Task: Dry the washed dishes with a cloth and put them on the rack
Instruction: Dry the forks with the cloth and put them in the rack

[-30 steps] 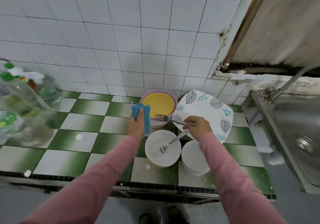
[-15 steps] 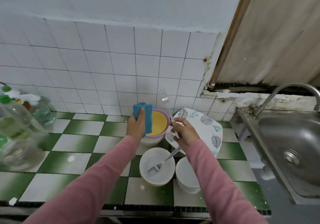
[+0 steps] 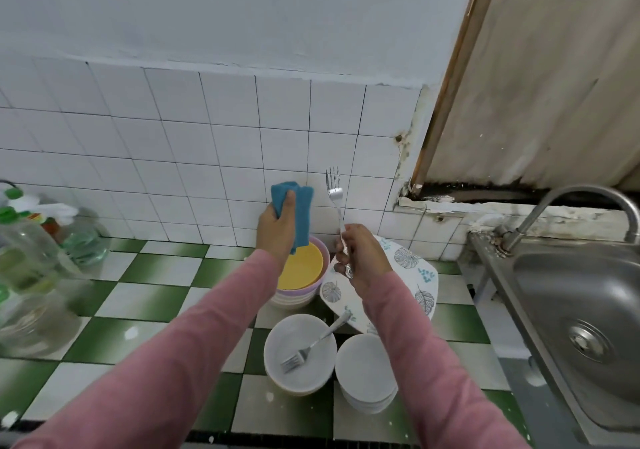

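Bottles [image 3: 31, 265] stood at the far left of the counter [image 3: 145, 299]. The raised left hand [image 3: 277, 230] had its fingers curled round a folded blue cloth [image 3: 300, 213], which stuck out above the fist and hung below it, over a stack of yellow-lined bowls [image 3: 301, 272]. Just beside the cloth, apart from it, a fork [image 3: 335, 194] stood upright, tines up. The right hand [image 3: 362, 258] pinched its handle low down, so most of the fork rose above the grip. Nearer, a second fork [image 3: 311, 344] lay in a white bowl [image 3: 311, 379] beside stacked white plates [image 3: 367, 372], with a steel sink [image 3: 571, 310] at the right.
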Demonstrator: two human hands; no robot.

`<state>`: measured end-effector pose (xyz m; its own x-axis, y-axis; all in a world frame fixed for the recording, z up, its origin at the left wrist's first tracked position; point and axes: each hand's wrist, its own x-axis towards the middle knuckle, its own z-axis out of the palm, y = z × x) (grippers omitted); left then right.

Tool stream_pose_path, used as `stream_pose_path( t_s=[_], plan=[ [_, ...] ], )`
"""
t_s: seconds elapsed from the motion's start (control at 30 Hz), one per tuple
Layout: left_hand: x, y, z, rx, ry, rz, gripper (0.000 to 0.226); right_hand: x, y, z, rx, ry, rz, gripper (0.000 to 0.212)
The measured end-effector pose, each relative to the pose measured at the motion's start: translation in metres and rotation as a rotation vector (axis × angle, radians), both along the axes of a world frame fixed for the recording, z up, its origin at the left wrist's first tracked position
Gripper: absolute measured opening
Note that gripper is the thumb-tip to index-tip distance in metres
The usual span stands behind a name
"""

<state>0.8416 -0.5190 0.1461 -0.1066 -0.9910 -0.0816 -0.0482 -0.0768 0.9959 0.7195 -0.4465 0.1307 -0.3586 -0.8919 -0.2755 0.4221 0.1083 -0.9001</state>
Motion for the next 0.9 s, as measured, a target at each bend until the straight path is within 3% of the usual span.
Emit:
stream_pose_path(
  t_s=[0.3, 0.43, 0.53, 0.67, 0.77, 0.9],
  plan=[
    [-0.040, -0.003, 0.015, -0.086, 0.083, 0.104, 0.028, -0.026, 0.006, -0.001, 0.029, 0.125, 0.074, 0.035],
    [-0.059, -0.005, 0.021, -0.356, -0.080, 0.147, 0.034, -0.036, 0.003, 0.003, 0.052, 0.112, 0.119, 0.033],
    [-0.070, -0.012, 0.015, -0.489, -0.266, -0.040, 0.049, -0.043, 0.002, 0.007, 0.029, -0.017, 0.150, 0.032],
    [-0.079, -0.001, -0.003, -0.546, -0.434, -0.324, 0.061, -0.052, 0.000, 0.004, -0.017, -0.174, 0.133, 0.056],
    [-0.081, 0.003, -0.011, -0.545, -0.506, -0.336, 0.061, -0.057, 0.001, -0.003, -0.022, -0.205, 0.151, 0.068],
    [-0.078, 0.003, -0.007, -0.511, -0.657, -0.349, 0.060, -0.055, 0.003, -0.007, -0.020, -0.248, 0.151, 0.070]
  ],
)
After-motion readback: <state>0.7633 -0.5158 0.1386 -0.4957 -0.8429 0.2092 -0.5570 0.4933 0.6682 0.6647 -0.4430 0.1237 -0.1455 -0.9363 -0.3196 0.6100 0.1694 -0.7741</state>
